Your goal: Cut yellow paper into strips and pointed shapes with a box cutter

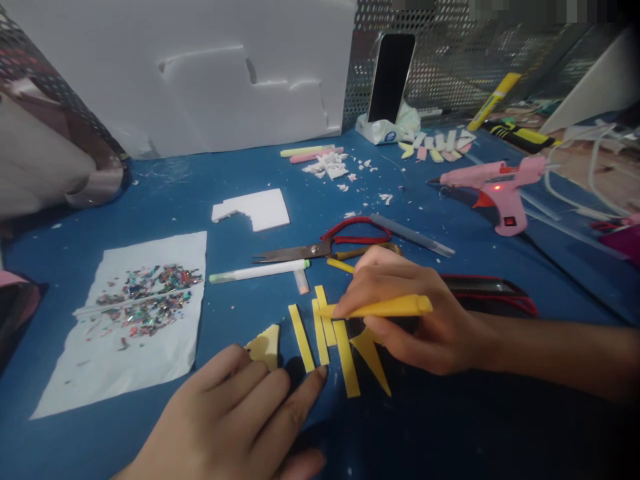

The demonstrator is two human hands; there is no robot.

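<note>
My right hand (400, 317) is closed round a yellow marker (400, 307), which is tilted nearly flat, with its tip end over the yellow strips. Stretched forward, the index finger of my left hand (235, 413) touches the near end of one narrow yellow strip (320, 333); the hand holds nothing. To the left of that strip lies another yellow strip (301, 339), and a wider strip (347, 360) is on its right. A pointed yellow scrap (374, 360) rests under my right hand. Beyond my left knuckles sits a pale yellow offcut (265, 345).
Scissors (313, 251) with red handles and a white marker (260, 271) lie beyond the strips. A pink glue gun (500, 183), its light lit, is at right. Paper with shiny bits (193, 347) lies left. A white foam piece (270, 207) and a propped phone (393, 77) are farther back.
</note>
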